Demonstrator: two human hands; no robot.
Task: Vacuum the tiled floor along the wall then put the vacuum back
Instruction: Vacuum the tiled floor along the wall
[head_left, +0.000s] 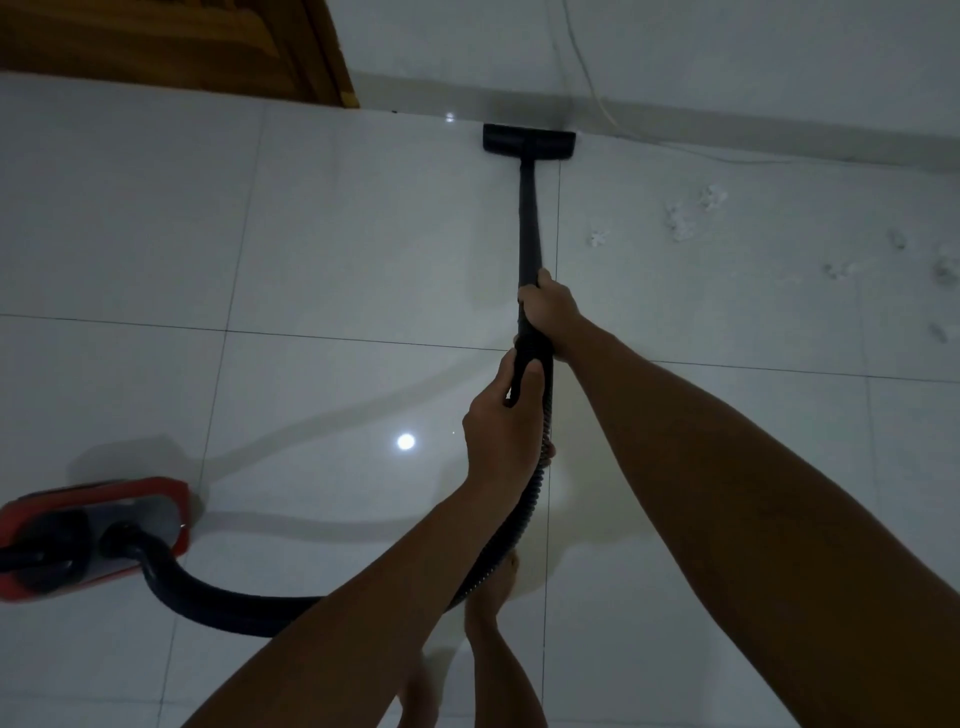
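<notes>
Both hands wrap the rigid black vacuum wand (529, 223): right hand (550, 306) higher, left hand (498, 415) at the handle bend. Flat black floor nozzle (529, 140) sits against the white skirting (727, 127). Wand looks light and stiff, ribbed black hose (519, 525) floppy, red canister (93, 535) likely drags on glossy tile, so grip stays on the wand.

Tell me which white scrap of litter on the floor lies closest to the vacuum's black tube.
The lone white scrap just right of the tube, beside the tile joint. The other scraps lie further right, toward the picture's edge.
</notes>
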